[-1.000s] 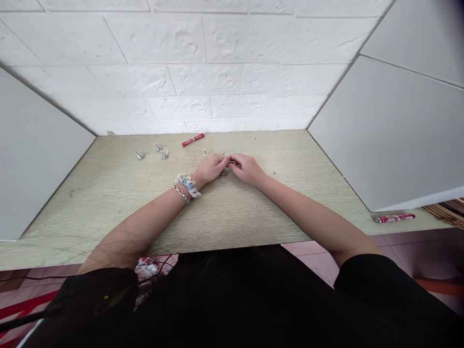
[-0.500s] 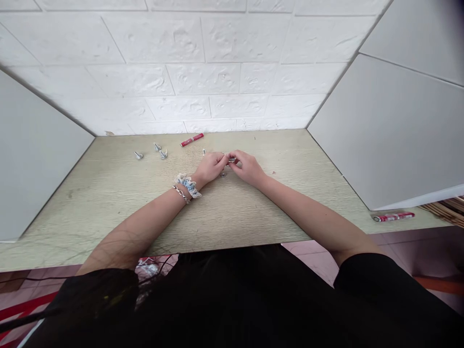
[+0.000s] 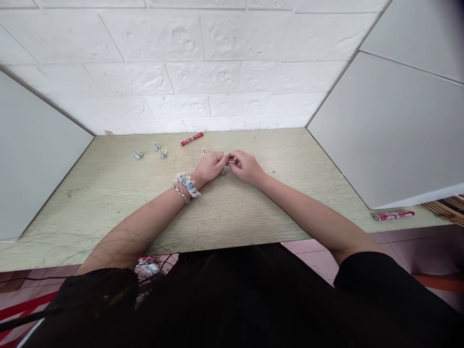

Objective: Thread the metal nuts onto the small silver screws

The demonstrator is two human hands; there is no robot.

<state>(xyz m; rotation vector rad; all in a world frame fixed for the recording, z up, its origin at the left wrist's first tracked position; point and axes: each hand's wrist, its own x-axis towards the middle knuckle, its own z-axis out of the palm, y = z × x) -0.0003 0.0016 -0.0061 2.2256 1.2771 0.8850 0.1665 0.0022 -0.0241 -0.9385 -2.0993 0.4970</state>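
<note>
My left hand (image 3: 210,166) and my right hand (image 3: 247,166) meet fingertip to fingertip over the middle of the pale wooden table (image 3: 108,203). Both pinch a small silver metal part (image 3: 230,159) between them, too small to name surely. A second small metal piece (image 3: 223,174) lies on the table just under the hands. Another tiny silver piece (image 3: 204,151) sits just behind my left hand. My left wrist wears a frilly scrunchie (image 3: 187,184) and a chain bracelet.
Three silver bolts (image 3: 159,152) lie at the back left. A red battery pack (image 3: 192,139) lies near the white brick wall. Another red one (image 3: 393,215) lies at the right edge by a wicker basket (image 3: 445,209). Grey panels flank both sides.
The hands stay together in nearly the same place; the fingers shift slightly around the small metal part. The view has drifted up a little.
</note>
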